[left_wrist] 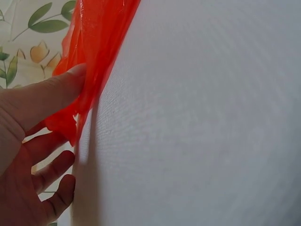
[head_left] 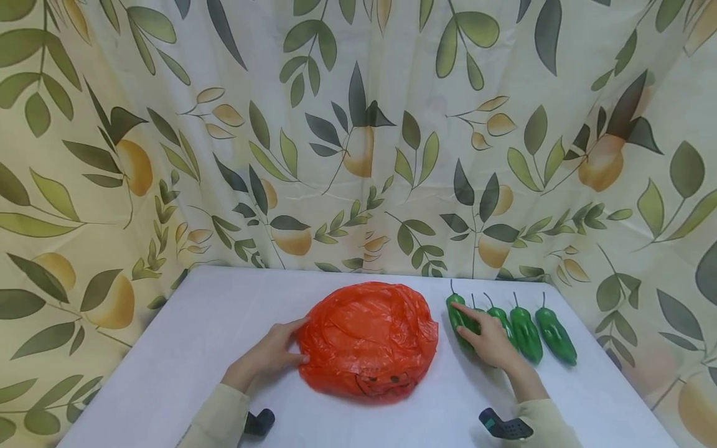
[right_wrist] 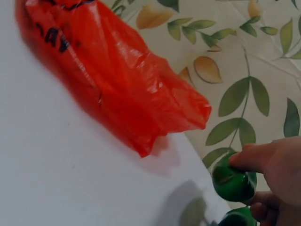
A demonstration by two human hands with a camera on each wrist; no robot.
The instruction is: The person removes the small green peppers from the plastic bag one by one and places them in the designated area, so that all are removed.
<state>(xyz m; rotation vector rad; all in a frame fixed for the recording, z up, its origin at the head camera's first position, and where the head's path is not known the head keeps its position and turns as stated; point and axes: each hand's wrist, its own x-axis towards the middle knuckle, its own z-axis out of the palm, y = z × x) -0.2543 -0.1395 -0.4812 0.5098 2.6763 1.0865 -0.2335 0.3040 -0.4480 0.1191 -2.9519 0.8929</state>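
A crumpled red plastic bag (head_left: 366,339) with black printing lies puffed up mid-table. At its left edge my left hand (head_left: 274,348) holds the plastic between thumb (left_wrist: 70,84) and fingers; part of the index finger is hidden behind the bag in the left wrist view. My right hand (head_left: 493,342) grips the leftmost green pepper (head_left: 455,318), which lies right of the bag. The right wrist view shows the thumb and fingers around that pepper (right_wrist: 230,181). Its neighbour is partly covered by the right hand.
More green peppers (head_left: 526,336) lie side by side to the right of my right hand, stems toward the back. The white table (head_left: 235,298) ends at a leaf-and-fruit patterned curtain (head_left: 358,186). Black devices (head_left: 504,426) are strapped at both wrists.
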